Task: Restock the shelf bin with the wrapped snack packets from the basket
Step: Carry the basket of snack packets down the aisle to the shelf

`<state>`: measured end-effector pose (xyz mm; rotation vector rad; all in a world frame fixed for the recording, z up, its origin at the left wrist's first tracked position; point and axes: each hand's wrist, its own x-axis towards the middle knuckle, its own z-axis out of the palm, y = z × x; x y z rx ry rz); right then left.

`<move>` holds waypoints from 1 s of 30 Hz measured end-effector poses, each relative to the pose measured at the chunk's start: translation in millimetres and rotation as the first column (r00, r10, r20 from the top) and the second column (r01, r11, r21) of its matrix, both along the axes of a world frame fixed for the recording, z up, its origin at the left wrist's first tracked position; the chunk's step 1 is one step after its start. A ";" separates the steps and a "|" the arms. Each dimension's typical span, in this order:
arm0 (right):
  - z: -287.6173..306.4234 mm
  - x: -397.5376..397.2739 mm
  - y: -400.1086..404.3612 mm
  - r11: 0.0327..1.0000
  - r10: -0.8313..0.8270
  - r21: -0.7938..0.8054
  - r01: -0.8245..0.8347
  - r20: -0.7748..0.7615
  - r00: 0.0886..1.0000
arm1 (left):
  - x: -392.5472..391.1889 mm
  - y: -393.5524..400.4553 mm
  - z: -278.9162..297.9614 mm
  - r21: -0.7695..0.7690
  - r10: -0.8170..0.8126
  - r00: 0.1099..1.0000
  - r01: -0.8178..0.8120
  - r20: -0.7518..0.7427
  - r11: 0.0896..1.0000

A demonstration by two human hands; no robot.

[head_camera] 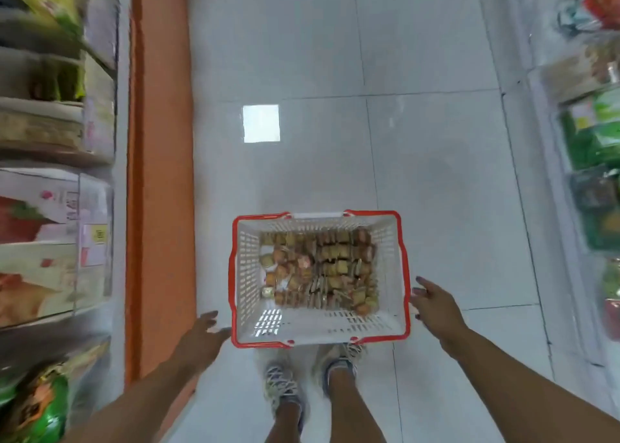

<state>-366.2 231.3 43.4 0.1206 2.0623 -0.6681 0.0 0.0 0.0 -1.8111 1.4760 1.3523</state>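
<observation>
One basket (320, 330), white with a red rim, stands on the tiled floor (419, 160), just in front of two shoes (285, 389). Inside it lies a heap of small wrapped packets (322, 269), brown and orange; they are too many and too blurred to count. The two hands reach down to the basket, one on each side. The left hand (204, 333) is spread and holds nothing, with its fingertips near the left rim. The right hand (436, 303) is also spread, with its fingers at the right rim. Shelves (57, 187) with goods run along both sides.
</observation>
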 end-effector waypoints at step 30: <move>264.0 -153.1 -125.4 0.964 0.260 0.110 -0.244 -0.165 0.952 | -165.5 -143.2 297.3 -0.285 0.131 0.991 -0.134 -0.030 0.949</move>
